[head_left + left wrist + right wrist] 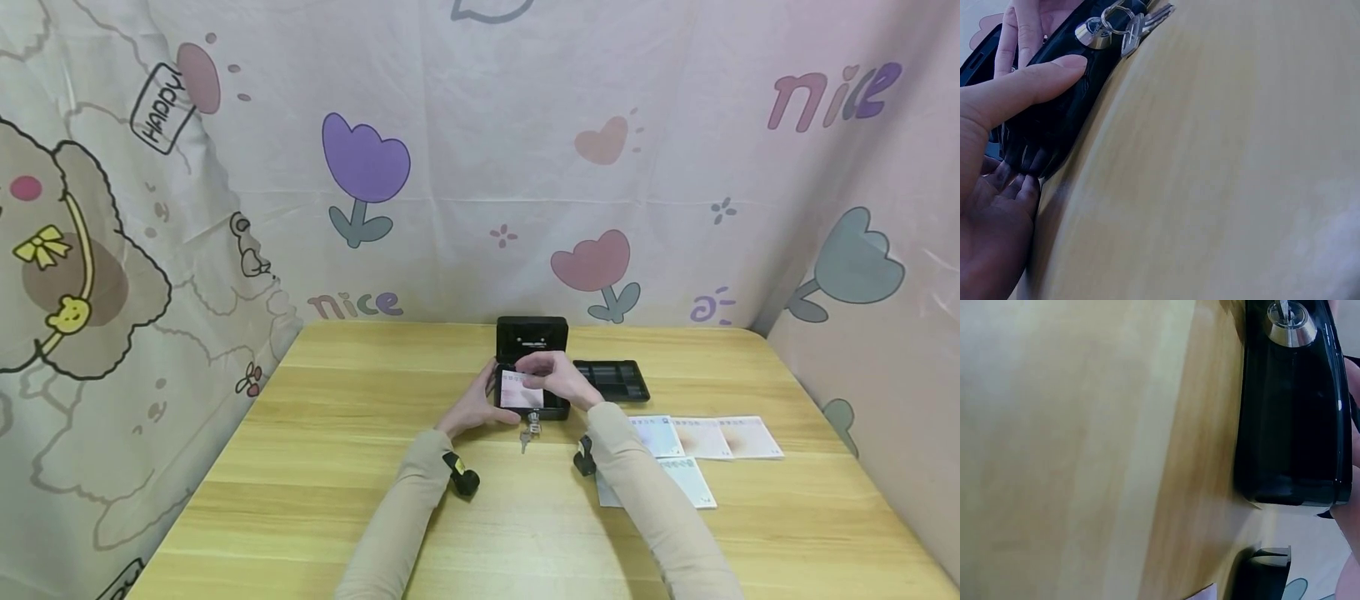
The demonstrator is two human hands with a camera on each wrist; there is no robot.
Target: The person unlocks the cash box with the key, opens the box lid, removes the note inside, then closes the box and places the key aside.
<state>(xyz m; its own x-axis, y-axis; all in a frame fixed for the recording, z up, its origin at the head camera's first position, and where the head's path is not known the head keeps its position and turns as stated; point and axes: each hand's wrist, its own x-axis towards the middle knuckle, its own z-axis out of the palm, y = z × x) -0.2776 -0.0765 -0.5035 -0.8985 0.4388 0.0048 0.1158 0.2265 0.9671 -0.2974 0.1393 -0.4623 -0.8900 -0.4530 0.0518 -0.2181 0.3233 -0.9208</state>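
A small black cash box (555,412) stands at the table's far side with its lid (532,333) raised. My left hand (476,404) grips its left end, thumb along the front and fingertips under the corner in the left wrist view. Inside the box, at the left, is a pinkish banknote (517,396). My right hand (558,379) reaches over from the right and holds this note at its upper edge, thumb across its face; the fingertips are partly hidden. A silver lock (1092,34) with keys (524,440) on a ring sits on the box front.
Right of the box lies a black compartment tray (615,381). Several banknotes (750,437) lie in two rows on the wooden table (337,500), partly covered by my right sleeve. A printed cloth (450,167) hangs behind the table and at both sides.
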